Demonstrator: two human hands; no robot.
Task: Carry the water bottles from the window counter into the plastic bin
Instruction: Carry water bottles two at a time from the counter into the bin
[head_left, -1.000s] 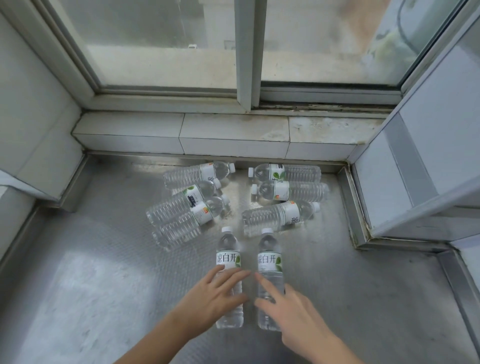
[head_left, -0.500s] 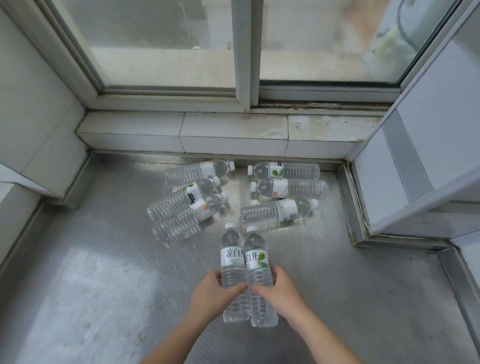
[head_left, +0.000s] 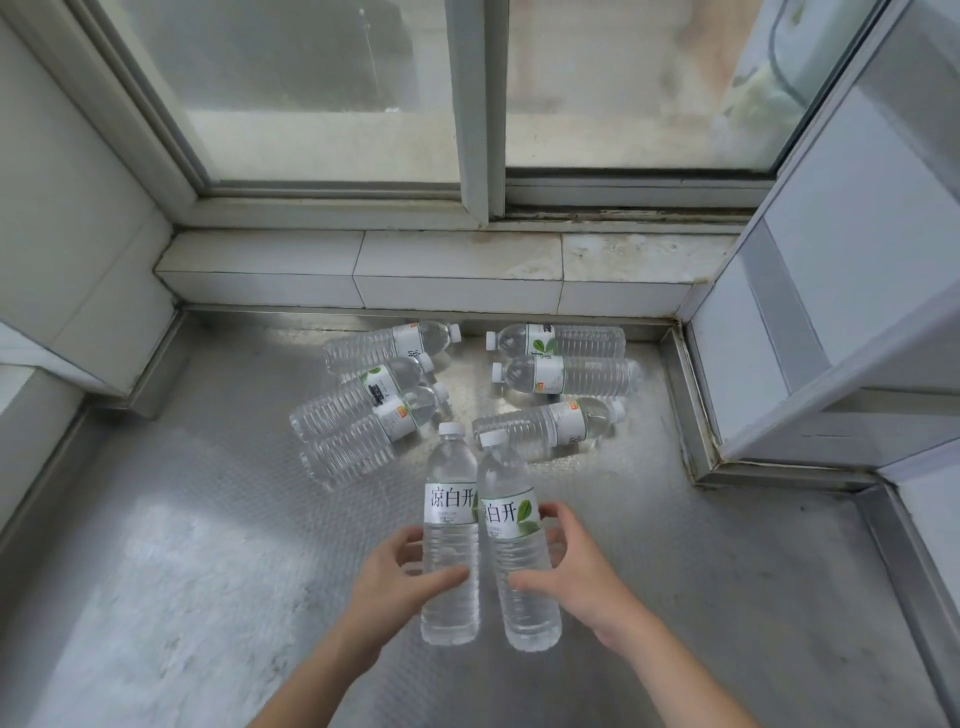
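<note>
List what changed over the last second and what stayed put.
The left hand and right hand took hold of the two nearest bottles, left bottle and right bottle, pulling them together. The six other bottles stayed lying on the steel counter.

Soft daylight comes in through the window (head_left: 332, 93) at the top, and the scene is evenly bright with a cool grey tone. The steel counter (head_left: 182, 545) shows a broad pale glare at the lower left. Shadows are weak, only thin dark patches under the lying water bottles (head_left: 563, 371). The glass is hazy, so the outside looks blurred. The wide lens bends the window frame (head_left: 475, 109) and the walls near the edges.
</note>
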